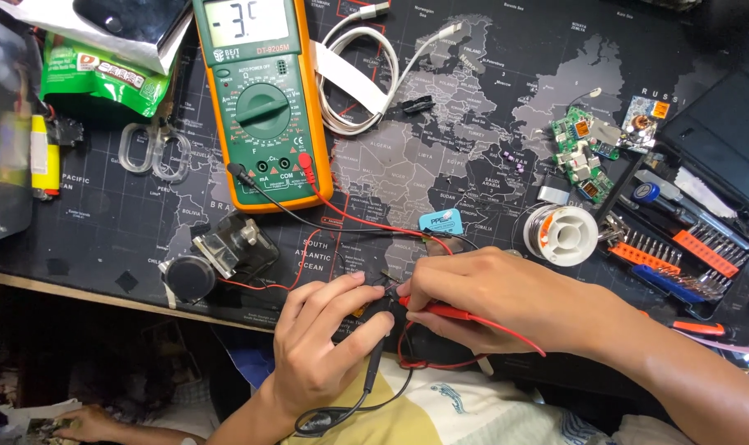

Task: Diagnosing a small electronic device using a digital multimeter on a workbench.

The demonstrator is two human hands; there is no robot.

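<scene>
While the left hand (321,338) pinches a black test probe (378,346) between thumb and fingers, the right hand (490,297) grips a red test probe (461,314) the same way, and the two tips meet close together at the near edge of the desk mat (440,140). What the tips touch is too small and too hidden by the fingers to tell. Each probe is a slim plastic stick. The black one trails a black lead (341,408) that loops down over the person's lap, and the red one trails a red lead (366,221) that runs up across the mat to the multimeter (259,99). That meter, green with an orange surround, lies flat at the far side of the mat, its dial in the middle and both leads plugged in along its lower edge. Just left of the hands sits a small motor (218,255) with thin red wire. To the right lie a reel of solder (566,235), a green circuit board (580,152) and a case of screwdriver bits (679,255). A coiled white cable (362,78) rests beside the meter.
</scene>
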